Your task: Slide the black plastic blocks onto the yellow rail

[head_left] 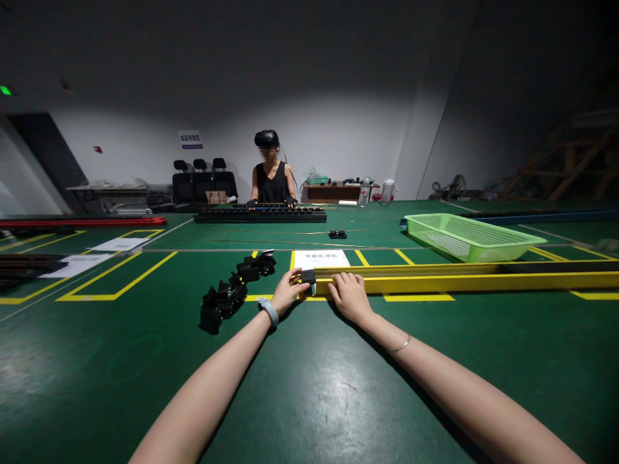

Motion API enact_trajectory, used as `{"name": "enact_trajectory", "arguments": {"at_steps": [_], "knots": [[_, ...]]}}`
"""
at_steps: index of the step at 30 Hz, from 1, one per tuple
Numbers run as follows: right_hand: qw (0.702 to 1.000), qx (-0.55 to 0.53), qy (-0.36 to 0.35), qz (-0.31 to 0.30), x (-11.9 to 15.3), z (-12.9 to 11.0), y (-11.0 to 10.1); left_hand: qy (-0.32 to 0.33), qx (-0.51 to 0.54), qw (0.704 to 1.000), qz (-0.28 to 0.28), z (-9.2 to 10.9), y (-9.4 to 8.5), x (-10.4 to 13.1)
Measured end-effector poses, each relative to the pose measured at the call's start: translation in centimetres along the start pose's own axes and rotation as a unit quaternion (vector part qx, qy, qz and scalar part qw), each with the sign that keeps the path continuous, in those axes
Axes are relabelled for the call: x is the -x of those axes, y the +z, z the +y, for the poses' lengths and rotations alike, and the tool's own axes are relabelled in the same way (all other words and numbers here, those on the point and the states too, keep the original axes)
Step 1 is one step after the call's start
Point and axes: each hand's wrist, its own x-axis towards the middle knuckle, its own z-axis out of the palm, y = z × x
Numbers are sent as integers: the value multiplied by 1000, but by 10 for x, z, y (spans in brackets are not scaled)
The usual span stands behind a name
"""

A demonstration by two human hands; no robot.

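My left hand [286, 293] pinches a small black plastic block [308, 277] at the left end of a long yellow rail [435, 283]. Whether the block sits inside the rail's end or just against it, I cannot tell. On the near side of that same end, my right hand [351, 296] has its fingers curled over the rail's top edge. Left of my left hand, a curved row of several black blocks [225, 298] lies on the green table. A white printed sheet [322, 258] lies flat just behind the rail's end.
A light green plastic basket [435, 241] stands behind the rail at right. Two small black parts [337, 234] and thin rods lie mid-table. Across the table a person [271, 174] in a headset works at a long black rail [261, 215]. Red rails [82, 222] lie far left.
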Motion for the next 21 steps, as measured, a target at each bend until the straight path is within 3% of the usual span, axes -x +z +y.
{"name": "enact_trajectory", "arguments": {"at_steps": [21], "knots": [[1000, -3, -3, 9, 0, 2, 3, 1, 39, 999, -8, 2, 0, 1]]}}
